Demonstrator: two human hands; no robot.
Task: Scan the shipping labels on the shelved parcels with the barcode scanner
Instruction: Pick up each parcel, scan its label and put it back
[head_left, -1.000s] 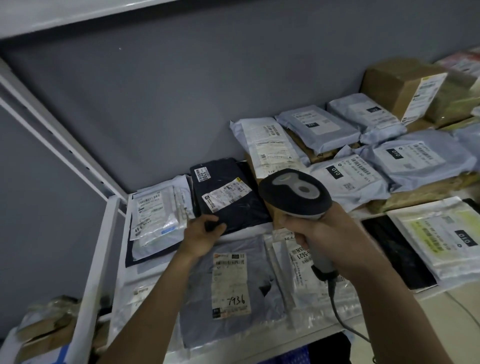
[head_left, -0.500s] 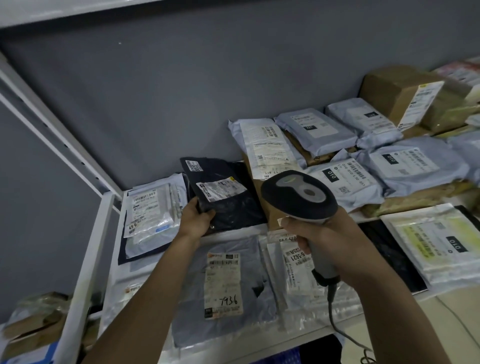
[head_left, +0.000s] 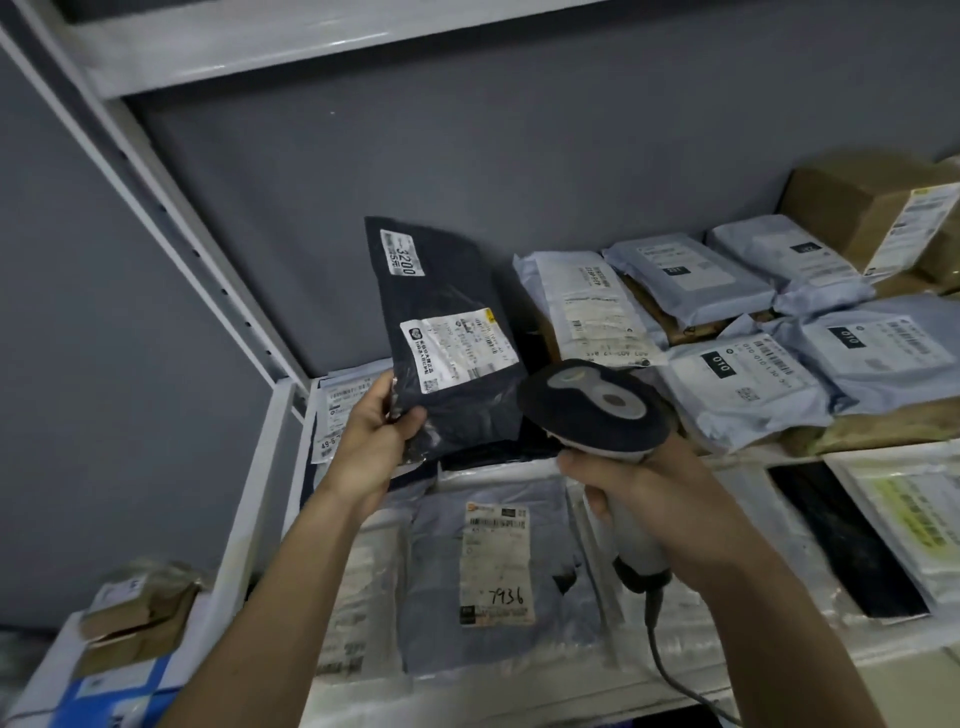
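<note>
My left hand (head_left: 376, 439) holds the dark parcel (head_left: 447, 338) tilted up above the shelf (head_left: 270, 467), at its left end. My right hand (head_left: 649, 499) holds the barcode scanner (head_left: 592, 410) just right of it. Below both lies the parcel marked 7936 (head_left: 498, 582). Behind the scanner and rightward, bagged parcels (head_left: 737, 384) overlap; a cardboard box (head_left: 862, 208) sits far right.

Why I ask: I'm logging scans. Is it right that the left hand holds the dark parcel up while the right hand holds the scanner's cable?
Not quite. In the head view the right hand grips the scanner by its handle, not its cable. The left hand does hold the dark parcel up.
</note>
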